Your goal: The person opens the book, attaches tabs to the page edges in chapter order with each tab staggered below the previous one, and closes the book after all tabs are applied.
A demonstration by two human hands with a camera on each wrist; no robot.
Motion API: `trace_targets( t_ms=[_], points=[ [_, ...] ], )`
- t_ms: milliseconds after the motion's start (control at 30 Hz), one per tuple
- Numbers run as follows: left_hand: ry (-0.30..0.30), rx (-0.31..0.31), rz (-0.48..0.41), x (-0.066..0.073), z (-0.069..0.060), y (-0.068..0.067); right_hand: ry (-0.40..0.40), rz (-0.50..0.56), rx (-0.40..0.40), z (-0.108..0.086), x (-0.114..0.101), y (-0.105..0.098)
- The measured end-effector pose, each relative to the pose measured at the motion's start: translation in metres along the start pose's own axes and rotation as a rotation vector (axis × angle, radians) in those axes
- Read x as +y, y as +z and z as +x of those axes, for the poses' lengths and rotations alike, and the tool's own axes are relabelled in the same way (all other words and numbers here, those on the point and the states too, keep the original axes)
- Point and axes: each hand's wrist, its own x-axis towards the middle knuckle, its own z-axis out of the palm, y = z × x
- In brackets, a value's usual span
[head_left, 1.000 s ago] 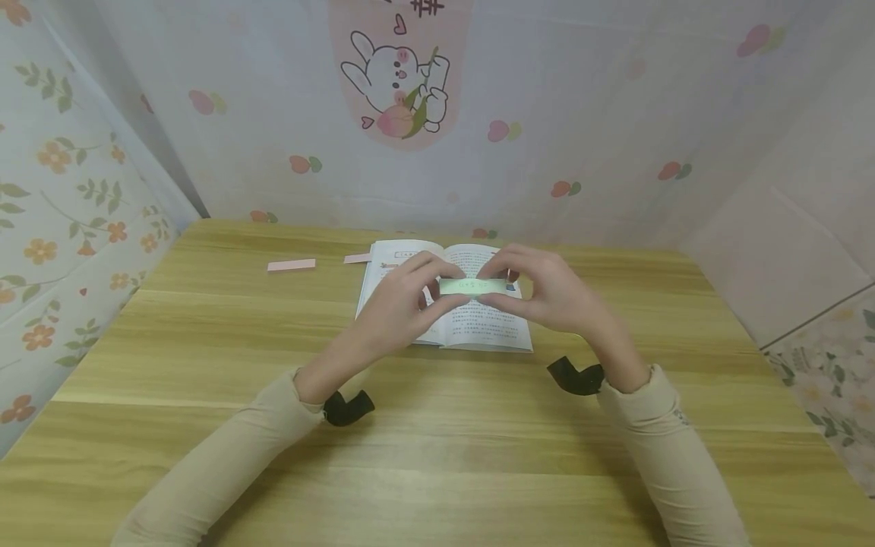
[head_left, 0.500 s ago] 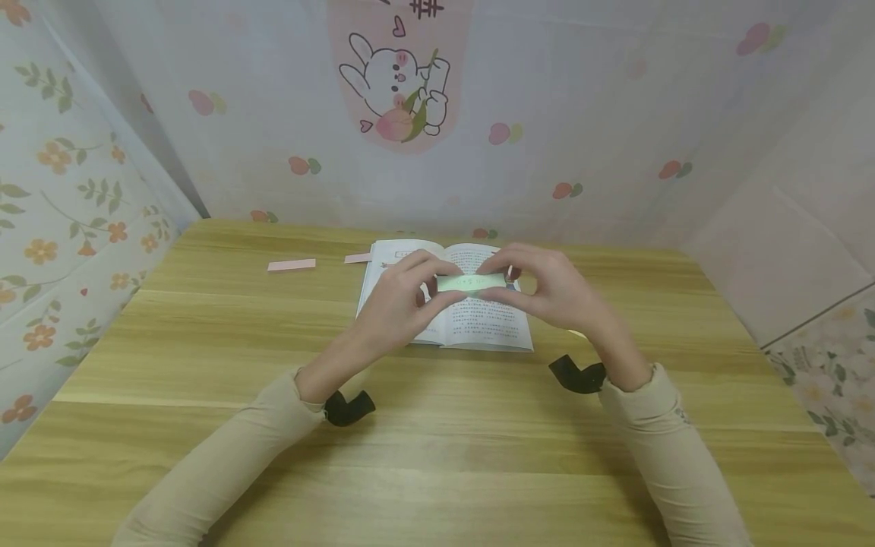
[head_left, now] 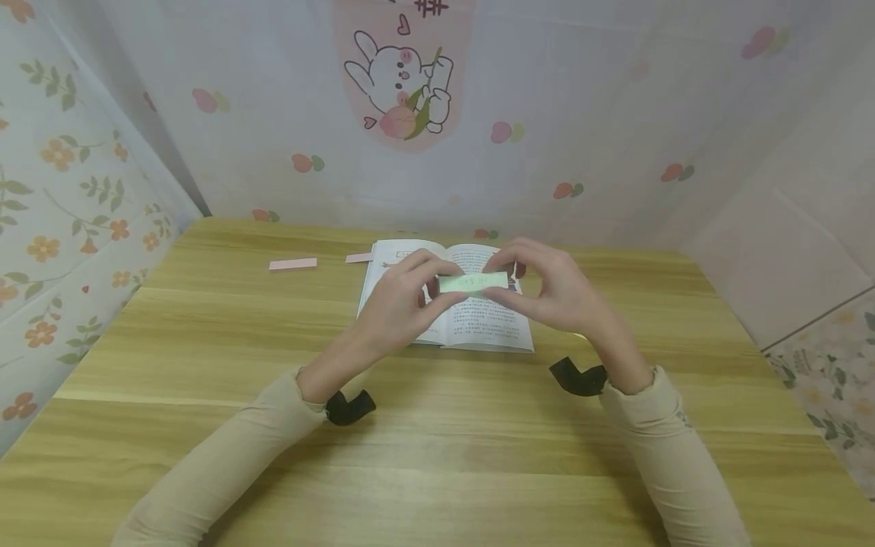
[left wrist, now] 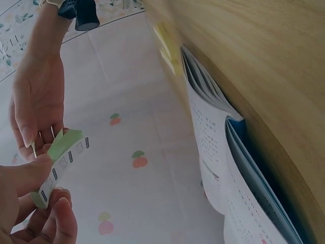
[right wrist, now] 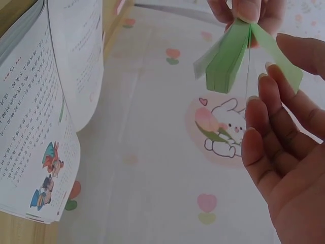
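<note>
A small pad of green sticky notes [head_left: 473, 283], with faint writing on the sheet facing me, is held above the open book [head_left: 487, 327]. My left hand [head_left: 403, 292] pinches the pad's left part between thumb and fingers, as the left wrist view shows with the pad [left wrist: 63, 157]. My right hand [head_left: 547, 281] grips the front sheet by its edges near the right end. In the right wrist view, this green sheet [right wrist: 274, 51] stands away from the thicker stack [right wrist: 223, 66], still joined at the end in the left fingers.
Two pink paper strips [head_left: 292, 264] lie left of the book, one against its edge. Yellow pads [left wrist: 167, 48] lie beside the book, mostly hidden by my right wrist in the head view. A patterned curtain [head_left: 581, 114] hangs behind the wooden table [head_left: 437, 448].
My right hand has shifted slightly right, widening the gap between the hands. My left hand keeps its hold on the pad in nearly the same place. The head view shifts a little.
</note>
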Motion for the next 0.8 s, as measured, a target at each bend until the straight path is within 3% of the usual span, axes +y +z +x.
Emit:
trace_targets(
  t_ms=[533,800],
  points=[
    [0.036,0.005,0.062,0.0004,-0.0018,0.0007,0.149,0.117,-0.073,-0.0044,-0.0046,0.0009],
    [0.045,0.012,0.091,0.0007,-0.0028,-0.0004,0.140,0.126,-0.057,-0.0033,-0.0056,0.0027]
  ],
)
